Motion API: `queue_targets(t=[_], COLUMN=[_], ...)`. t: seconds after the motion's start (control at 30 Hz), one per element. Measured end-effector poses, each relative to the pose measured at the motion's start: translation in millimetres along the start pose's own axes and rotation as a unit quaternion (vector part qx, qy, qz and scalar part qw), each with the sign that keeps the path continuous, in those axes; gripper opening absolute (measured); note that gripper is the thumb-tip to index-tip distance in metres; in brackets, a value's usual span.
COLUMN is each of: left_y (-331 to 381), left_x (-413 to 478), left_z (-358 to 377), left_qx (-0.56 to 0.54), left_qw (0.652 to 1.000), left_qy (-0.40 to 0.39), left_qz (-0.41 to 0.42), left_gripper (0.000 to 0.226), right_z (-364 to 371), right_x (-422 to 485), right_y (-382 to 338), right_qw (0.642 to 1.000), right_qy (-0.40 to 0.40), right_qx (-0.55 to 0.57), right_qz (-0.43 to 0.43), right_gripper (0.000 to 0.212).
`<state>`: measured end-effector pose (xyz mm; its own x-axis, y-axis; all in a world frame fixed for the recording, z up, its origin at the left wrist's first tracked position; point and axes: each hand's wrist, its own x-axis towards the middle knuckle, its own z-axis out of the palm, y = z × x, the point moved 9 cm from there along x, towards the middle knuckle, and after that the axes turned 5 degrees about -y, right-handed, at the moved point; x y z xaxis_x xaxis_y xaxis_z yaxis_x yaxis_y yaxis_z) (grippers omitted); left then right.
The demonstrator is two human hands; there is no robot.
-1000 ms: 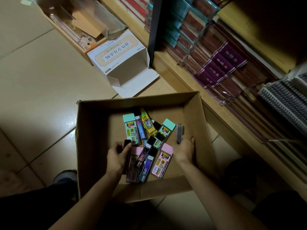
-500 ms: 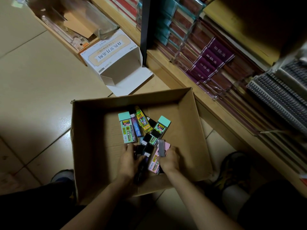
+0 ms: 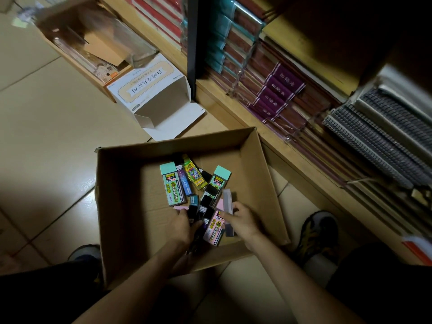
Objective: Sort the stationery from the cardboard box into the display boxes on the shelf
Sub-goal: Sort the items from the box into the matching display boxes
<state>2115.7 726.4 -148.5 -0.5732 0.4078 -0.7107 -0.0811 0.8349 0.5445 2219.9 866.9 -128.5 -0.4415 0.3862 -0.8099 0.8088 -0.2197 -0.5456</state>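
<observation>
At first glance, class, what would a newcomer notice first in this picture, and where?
The bright pile of stationery cases, mint, pink and yellow, lies in the open cardboard box on the floor at centre. Two hands reach into it: the left hand grips dark cases, the right hand pinches a grey case. To the right, a shelf holds purple-banded packs.

Your open-topped brown cardboard box (image 3: 117, 195) holds a loose heap of small flat plastic lead cases on its bottom. Two mint-capped cases (image 3: 171, 183) lie at the far side, with a yellow case (image 3: 195, 175) and a blue case (image 3: 184, 183) between them. A pink case (image 3: 214, 230) lies nearest you. Your right hand (image 3: 243, 223) pinches a slim grey translucent case (image 3: 228, 199) above the heap, and your left hand (image 3: 180, 228) grips black cases (image 3: 192, 211).
</observation>
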Motion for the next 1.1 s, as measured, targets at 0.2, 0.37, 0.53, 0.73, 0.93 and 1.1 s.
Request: queue_targets(t=[0.2,0.37,0.53,0.73,0.93,1.1], left_y=[33.1,77.6,121.6,171.5,217.9,251.1], left_x=[-26.7,-44.3,-64.9,-108.7,-153.7,-180.2], left_z=[-15.8,-37.3,-56.0,-80.0,-107.3,-132.1], left_qx=[-0.142,-0.319,-0.389,-0.412,-0.347,-0.334], left_qw=[0.984,0.939,0.904,0.862,0.866,0.873], left_qy=[-0.061,-0.084,-0.135,-0.244,-0.236,-0.212], left_qz=[0.088,0.091,0.112,0.168,0.271,0.287], left_gripper=[0.030,0.015,0.018,0.056,0.034,0.031], right_z=[-17.4,-42.3,-54.8,-78.7,-89.4,-126.5], right_x=[-30.9,-70.8,-123.5,-186.6,-236.1,-269.8], right_y=[-32.9,-82.7,-124.3,-178.1,-214.6,-235.9], right_qw=[0.995,0.982,0.951,0.900,0.871,0.886], right_qy=[-0.046,-0.065,-0.117,-0.037,-0.013,0.035], right_qx=[-0.042,-0.057,-0.119,-0.214,-0.249,-0.182], right_qz=[-0.074,-0.169,-0.259,-0.379,-0.423,-0.425], right_gripper=[0.028,0.039,0.043,0.047,0.041,0.024])
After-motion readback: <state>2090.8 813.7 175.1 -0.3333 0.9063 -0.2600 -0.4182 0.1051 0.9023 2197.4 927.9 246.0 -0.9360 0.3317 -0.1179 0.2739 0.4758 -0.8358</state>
